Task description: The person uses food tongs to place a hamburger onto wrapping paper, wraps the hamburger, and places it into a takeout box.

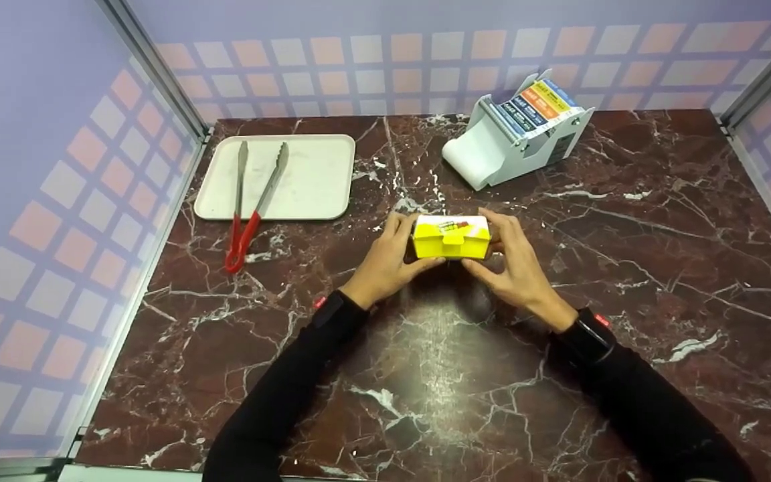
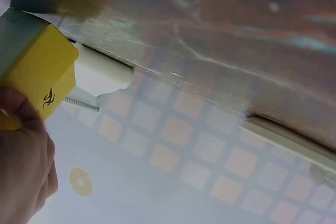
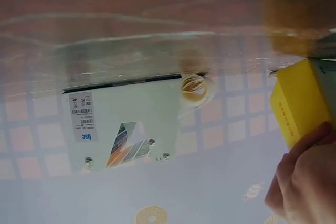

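A small yellow and white cardboard box (image 1: pixel 452 237) is at the middle of the table, a flap on its near face and a printed picture on top. My left hand (image 1: pixel 387 262) grips its left end, thumb along the lower near edge. On the opposite end my right hand (image 1: pixel 518 266) holds it the same way, the two thumbs pointing toward each other. In the left wrist view, fingers press the box's yellow end panel (image 2: pixel 50 77), which bears a black mark. Small print shows on the other end panel (image 3: pixel 294 108) in the right wrist view.
Behind the box to the right stands a white dispenser (image 1: pixel 492 154) loaded with several colourful small boxes (image 1: pixel 539 104). At the back left lies a cream tray (image 1: pixel 315 177), with red-handled metal tongs (image 1: pixel 245 234) across it and over its front edge. Patterned panels (image 1: pixel 372 53) border the marble table (image 1: pixel 626 375).
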`<state>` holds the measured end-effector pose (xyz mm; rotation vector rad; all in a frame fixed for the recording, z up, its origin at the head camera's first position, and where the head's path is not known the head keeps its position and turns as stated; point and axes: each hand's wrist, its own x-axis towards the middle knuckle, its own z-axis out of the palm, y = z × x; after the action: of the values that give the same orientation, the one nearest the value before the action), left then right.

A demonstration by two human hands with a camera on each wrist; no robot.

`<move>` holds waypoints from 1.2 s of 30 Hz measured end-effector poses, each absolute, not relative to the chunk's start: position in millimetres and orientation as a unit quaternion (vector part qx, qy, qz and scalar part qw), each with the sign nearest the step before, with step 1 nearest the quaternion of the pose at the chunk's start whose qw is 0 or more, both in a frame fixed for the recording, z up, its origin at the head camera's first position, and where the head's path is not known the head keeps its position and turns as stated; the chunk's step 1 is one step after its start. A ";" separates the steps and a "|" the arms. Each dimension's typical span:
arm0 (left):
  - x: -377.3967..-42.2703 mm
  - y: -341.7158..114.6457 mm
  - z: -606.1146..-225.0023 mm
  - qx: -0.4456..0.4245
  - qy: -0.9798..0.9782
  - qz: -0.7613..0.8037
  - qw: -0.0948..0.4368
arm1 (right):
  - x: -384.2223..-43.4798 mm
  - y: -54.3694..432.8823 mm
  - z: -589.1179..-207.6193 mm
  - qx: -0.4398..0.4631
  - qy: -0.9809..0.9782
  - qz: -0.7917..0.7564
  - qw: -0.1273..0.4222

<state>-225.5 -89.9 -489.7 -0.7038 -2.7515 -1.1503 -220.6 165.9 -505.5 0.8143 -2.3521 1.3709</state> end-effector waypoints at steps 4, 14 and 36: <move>-222.5 -82.9 -490.0 -0.213 -0.906 -0.364 0.028 | -221.1 163.4 -502.6 0.278 -0.814 0.486 0.153; -213.9 -78.2 -488.7 -0.201 -0.906 -0.373 0.005 | -223.7 152.5 -494.5 0.257 -0.837 0.443 0.191; -215.7 -72.0 -490.1 -0.201 -0.891 -0.408 -0.001 | -218.1 133.3 -490.8 0.177 -0.850 0.432 0.243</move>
<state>-215.7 -72.0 -490.1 -0.6331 -2.8001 -1.2828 -218.1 133.3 -490.8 0.4835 -2.3229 1.1799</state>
